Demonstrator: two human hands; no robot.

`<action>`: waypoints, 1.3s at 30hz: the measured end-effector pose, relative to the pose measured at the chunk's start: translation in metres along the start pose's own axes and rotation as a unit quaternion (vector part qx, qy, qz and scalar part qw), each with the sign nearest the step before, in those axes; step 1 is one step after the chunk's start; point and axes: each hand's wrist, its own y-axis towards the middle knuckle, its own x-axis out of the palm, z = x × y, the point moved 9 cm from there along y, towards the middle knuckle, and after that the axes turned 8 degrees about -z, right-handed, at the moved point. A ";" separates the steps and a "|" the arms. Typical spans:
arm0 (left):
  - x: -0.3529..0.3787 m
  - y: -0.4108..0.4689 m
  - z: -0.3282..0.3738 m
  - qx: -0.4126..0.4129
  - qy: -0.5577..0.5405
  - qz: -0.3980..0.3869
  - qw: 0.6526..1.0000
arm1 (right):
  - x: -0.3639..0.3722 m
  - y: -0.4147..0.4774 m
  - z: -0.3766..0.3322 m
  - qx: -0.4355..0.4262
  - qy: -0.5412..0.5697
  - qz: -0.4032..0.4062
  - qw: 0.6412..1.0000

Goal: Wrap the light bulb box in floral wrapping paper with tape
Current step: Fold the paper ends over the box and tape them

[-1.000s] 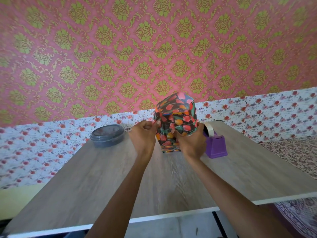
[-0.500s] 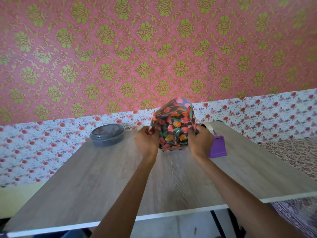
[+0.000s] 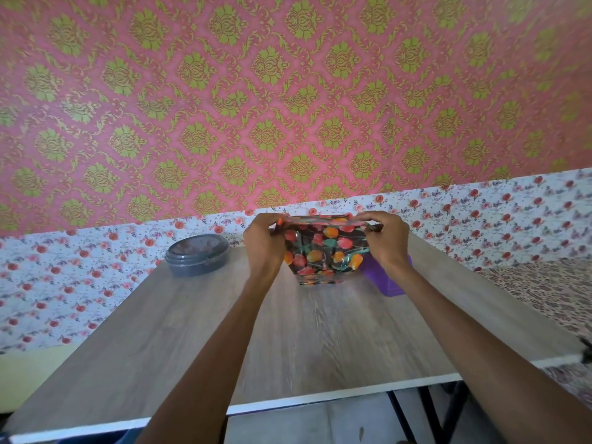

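Black wrapping paper (image 3: pixel 333 233) with red and orange flowers covers the light bulb box (image 3: pixel 323 254), which is at the far middle of the wooden table (image 3: pixel 288 341). A moment ago the box stood tall; now it is turned on its side and looks wide and low. The left hand (image 3: pixel 264 248) pinches the paper at the left end. The right hand (image 3: pixel 386 241) pinches it at the right end, fingers curled over the top corner. The hands are farther apart than before. The purple tape dispenser (image 3: pixel 390 282) sits just behind the right wrist, half hidden now. The grey round tub (image 3: pixel 198 254) with its lid stays at the left, well apart.
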 end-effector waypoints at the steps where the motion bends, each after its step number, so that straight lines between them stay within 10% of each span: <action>1: -0.001 0.001 -0.001 -0.004 0.001 0.002 1.000 | -0.001 0.001 0.001 -0.002 0.007 -0.009 1.000; 14: 0.008 0.003 -0.001 0.136 0.107 -0.081 0.982 | 0.012 -0.001 -0.011 -0.203 -0.109 -0.123 0.965; 24: 0.039 -0.025 0.020 0.401 0.359 -0.139 0.831 | 0.025 -0.031 -0.036 -0.398 -0.333 -0.106 0.848; 39: 0.053 -0.101 -0.044 0.479 0.375 -0.148 0.780 | 0.048 -0.085 0.031 -0.375 -0.414 -0.197 0.805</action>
